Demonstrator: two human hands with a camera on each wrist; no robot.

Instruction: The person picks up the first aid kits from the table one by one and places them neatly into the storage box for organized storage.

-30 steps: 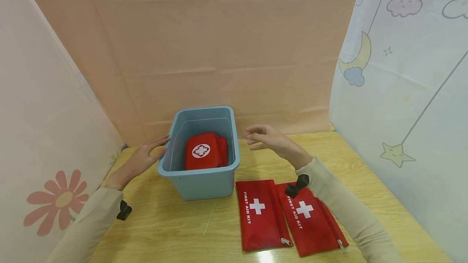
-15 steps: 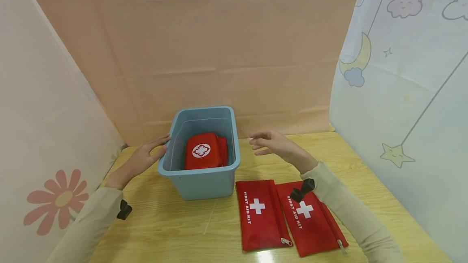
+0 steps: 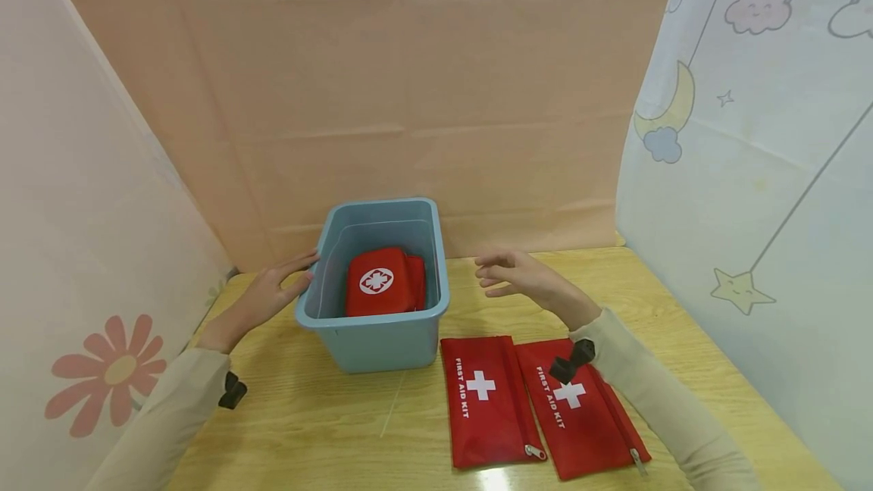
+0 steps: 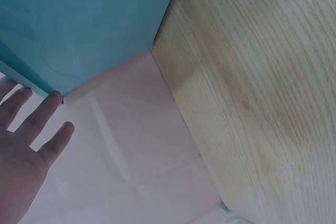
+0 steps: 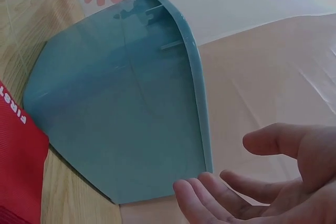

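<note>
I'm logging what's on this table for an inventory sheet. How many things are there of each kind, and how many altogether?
Flat red first aid pouches on the table: 2
Thick red first aid case inside the bin: 1
Blue plastic bin: 1
Total: 4

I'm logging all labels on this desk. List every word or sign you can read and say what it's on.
"FIRST AID KIT", with a white cross: on the left red pouch.
"FIRST AID KIT", with a white cross: on the right red pouch, partly covered by a black wrist strap.
White medical cross in a circle, no words: on the red case inside the blue bin.
"FIRS", cut off at the frame edge: on a red pouch in the right wrist view.
</note>
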